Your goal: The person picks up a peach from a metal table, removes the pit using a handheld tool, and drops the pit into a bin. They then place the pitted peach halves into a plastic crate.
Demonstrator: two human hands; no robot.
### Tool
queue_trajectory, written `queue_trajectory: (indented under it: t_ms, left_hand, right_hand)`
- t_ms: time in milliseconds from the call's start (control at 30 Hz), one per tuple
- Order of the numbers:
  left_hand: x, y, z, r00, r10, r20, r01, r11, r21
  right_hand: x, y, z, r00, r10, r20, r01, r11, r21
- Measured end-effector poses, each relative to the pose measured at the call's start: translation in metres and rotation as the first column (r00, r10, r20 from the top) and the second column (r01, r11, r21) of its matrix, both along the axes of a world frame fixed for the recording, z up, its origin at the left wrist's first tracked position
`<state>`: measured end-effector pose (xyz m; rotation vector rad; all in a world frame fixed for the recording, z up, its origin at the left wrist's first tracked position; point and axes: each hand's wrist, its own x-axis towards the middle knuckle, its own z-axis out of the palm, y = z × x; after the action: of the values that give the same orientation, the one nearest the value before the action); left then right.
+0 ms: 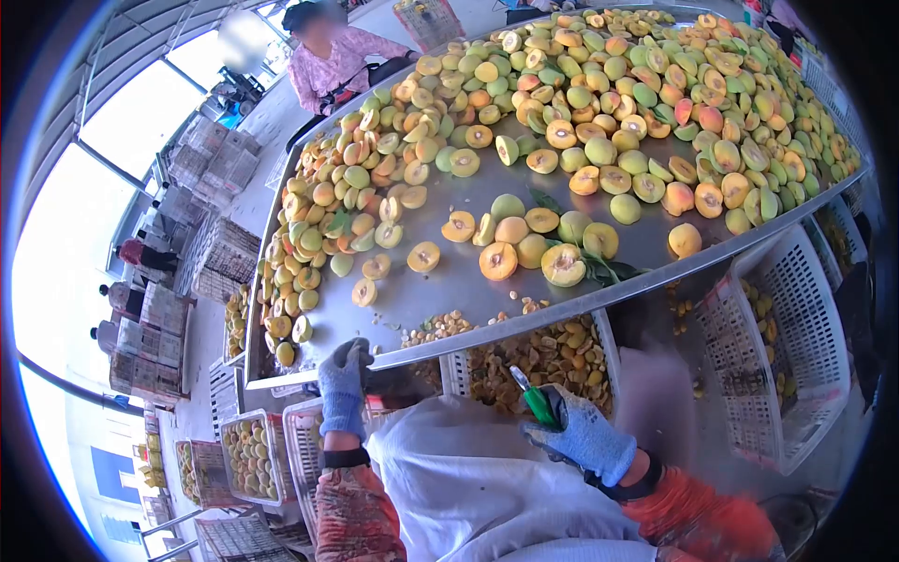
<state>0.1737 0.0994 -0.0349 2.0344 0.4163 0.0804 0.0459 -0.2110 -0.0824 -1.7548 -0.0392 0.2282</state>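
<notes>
My left hand (343,386), in a blue glove with dark grey fingers, is at the near edge of the metal table (412,351). Its fingers are curled together, and whatever they may hold is hidden. Over my lap, my right hand (590,436) wears a similar glove and is closed around a green-handled tool (537,405) with a short metal tip. On the table, halved apricots (563,265) lie cut side up among several others. Loose apricot pits (440,328) are scattered near the front edge. A pale apron (459,468) covers my lap.
A large heap of apricots (655,84) covers the table's far side. Below its edge is a crate of apricot pieces (562,365). White plastic crates stand at right (796,347) and left (253,454). Another person (332,61) is at the far left corner.
</notes>
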Motion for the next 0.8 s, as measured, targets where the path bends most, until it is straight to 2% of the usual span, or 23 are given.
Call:
queue_trajectory:
  t_ms: [67,100,133,200,233,267,333,367,433,467,500,533,567,600,667,700,767,800]
  left_hand:
    - [0.042,-0.065,-0.002,0.977,-0.051,-0.208,0.05,0.999,-0.01]
    - [0.063,-0.087,-0.016,0.974,-0.114,-0.197,0.127,0.991,0.05]
    - [0.085,-0.106,-0.037,0.965,-0.18,-0.191,0.203,0.973,0.108]
    - [0.123,-0.142,-0.076,0.954,-0.265,-0.136,0.298,0.839,0.455]
    - [0.125,-0.164,-0.078,0.931,-0.333,-0.148,0.362,0.796,0.485]
    - [0.125,-0.182,-0.08,0.905,-0.395,-0.159,0.418,0.751,0.512]
    - [0.12,-0.199,-0.084,0.889,-0.443,-0.117,0.435,0.737,0.518]
    - [0.112,-0.203,-0.082,0.877,-0.464,-0.128,0.463,0.742,0.485]
    - [0.103,-0.192,-0.082,0.86,-0.505,-0.08,0.487,0.763,0.425]
    - [0.092,-0.188,-0.068,0.867,-0.494,-0.071,0.474,0.77,0.427]
    - [0.076,-0.187,-0.043,0.915,-0.404,-0.004,0.402,0.91,-0.097]
    - [0.062,-0.182,-0.028,0.956,-0.292,0.008,0.238,0.764,-0.599]
    - [0.051,-0.165,-0.023,0.955,-0.295,0.0,0.204,0.658,-0.725]
    - [0.042,-0.143,-0.029,0.926,-0.377,0.03,0.203,0.427,-0.881]
    - [0.015,-0.126,-0.026,0.889,-0.452,0.076,0.138,0.104,-0.985]
    - [-0.001,-0.125,-0.026,0.899,-0.429,0.083,0.138,0.098,-0.986]
    - [-0.035,-0.135,-0.01,0.969,-0.241,-0.051,0.02,0.284,-0.959]
    - [-0.046,-0.13,-0.008,0.973,-0.227,-0.051,0.013,0.271,-0.963]
  right_hand:
    - [-0.003,-0.014,0.0,0.986,0.094,-0.134,-0.085,0.994,0.073]
    - [-0.002,-0.026,0.018,0.911,0.16,-0.38,-0.072,0.969,0.237]
    - [-0.003,-0.034,0.023,0.911,0.142,-0.388,-0.049,0.97,0.24]
    - [-0.006,-0.046,0.024,0.889,0.144,-0.435,-0.024,0.963,0.27]
    - [-0.007,-0.052,0.02,0.923,0.112,-0.368,-0.017,0.968,0.251]
    - [-0.007,-0.057,0.016,0.919,0.099,-0.381,-0.003,0.97,0.245]
    - [-0.006,-0.063,0.006,0.972,0.005,-0.235,0.049,0.974,0.222]
    - [-0.005,-0.063,0.009,0.97,0.009,-0.243,0.046,0.974,0.221]
    - [0.006,-0.063,0.02,0.897,0.015,-0.442,0.184,0.896,0.403]
    - [0.009,-0.062,0.022,0.9,0.025,-0.435,0.17,0.9,0.402]
    - [0.012,-0.06,0.023,0.921,-0.002,-0.389,0.116,0.956,0.271]
    - [0.012,-0.055,0.022,0.941,-0.02,-0.337,0.067,0.989,0.13]
    - [0.011,-0.048,0.01,0.997,-0.071,-0.034,0.066,0.989,-0.132]
    - [0.009,-0.042,0.012,0.998,-0.05,-0.022,0.047,0.99,-0.136]
    - [0.008,-0.028,0.026,0.983,-0.018,0.182,0.09,0.912,-0.4]
    - [0.006,-0.019,0.024,0.931,0.003,0.366,0.182,0.863,-0.471]
    - [0.006,-0.003,0.041,0.909,0.088,0.408,0.167,0.819,-0.549]
    - [0.005,0.004,0.049,0.884,0.15,0.444,0.176,0.771,-0.612]
